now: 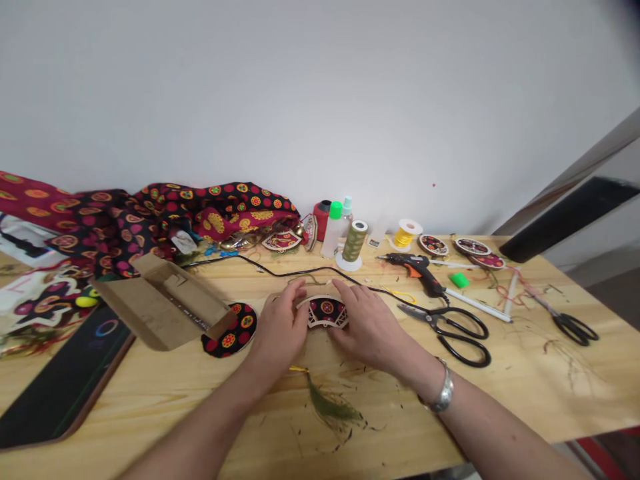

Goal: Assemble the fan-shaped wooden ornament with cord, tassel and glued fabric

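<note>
Both my hands rest on a small fan-shaped piece covered in black cloth with red and yellow dots, lying on the wooden table. My left hand curls round its left end, fingers pressed on it. My right hand holds its right end the same way, with a metal watch on the wrist. A green-brown tassel lies just in front of my hands. A round patch of the same dotted cloth lies to the left.
An open cardboard box and a dark board sit at left, heaped patterned cloth behind. Right of my hands: black scissors, a glue gun, thread spools, bottles, a second pair of scissors.
</note>
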Motion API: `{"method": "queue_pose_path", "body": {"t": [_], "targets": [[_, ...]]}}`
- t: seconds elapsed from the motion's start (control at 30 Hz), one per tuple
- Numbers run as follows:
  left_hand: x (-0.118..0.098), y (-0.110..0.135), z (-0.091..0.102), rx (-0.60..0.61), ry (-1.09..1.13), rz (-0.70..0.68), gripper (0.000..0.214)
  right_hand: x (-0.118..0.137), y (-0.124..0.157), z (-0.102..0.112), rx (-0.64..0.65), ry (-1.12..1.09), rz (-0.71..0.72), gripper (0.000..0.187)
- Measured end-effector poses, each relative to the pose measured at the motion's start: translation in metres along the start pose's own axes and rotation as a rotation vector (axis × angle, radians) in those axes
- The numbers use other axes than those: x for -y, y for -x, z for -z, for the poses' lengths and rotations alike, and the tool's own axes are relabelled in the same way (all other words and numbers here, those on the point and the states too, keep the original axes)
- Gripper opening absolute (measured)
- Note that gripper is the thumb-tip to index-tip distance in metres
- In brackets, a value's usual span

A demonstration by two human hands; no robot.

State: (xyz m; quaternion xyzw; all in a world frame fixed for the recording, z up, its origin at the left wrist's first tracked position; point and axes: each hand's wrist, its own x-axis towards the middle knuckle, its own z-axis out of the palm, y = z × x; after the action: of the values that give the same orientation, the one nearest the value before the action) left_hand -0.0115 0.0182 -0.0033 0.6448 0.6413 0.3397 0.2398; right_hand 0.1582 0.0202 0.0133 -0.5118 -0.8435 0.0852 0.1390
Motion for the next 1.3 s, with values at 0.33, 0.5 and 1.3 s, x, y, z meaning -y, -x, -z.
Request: {"method": "queue_pose_path", "body": {"t": [0.33, 0.5, 1.3], "targets": [[0.005, 0.0, -0.001, 0.01, 0.197, 0.042, 0.043, -0.007, 0.003, -0.001, -0.071, -0.105, 0.005, 0.066], [-0.001, -0.002, 0.002, 0.022, 0.524, 0.151, 0.054, -0.005, 0.004, 0.006, -0.141, -0.136, 0.037, 0.066], [-0.02, 0.007, 0.011, 0.233, 0.687, 0.083, 0.023, -0.013, -0.005, 0.013, -0.103, -1.165, -0.279, 0.011]]}}
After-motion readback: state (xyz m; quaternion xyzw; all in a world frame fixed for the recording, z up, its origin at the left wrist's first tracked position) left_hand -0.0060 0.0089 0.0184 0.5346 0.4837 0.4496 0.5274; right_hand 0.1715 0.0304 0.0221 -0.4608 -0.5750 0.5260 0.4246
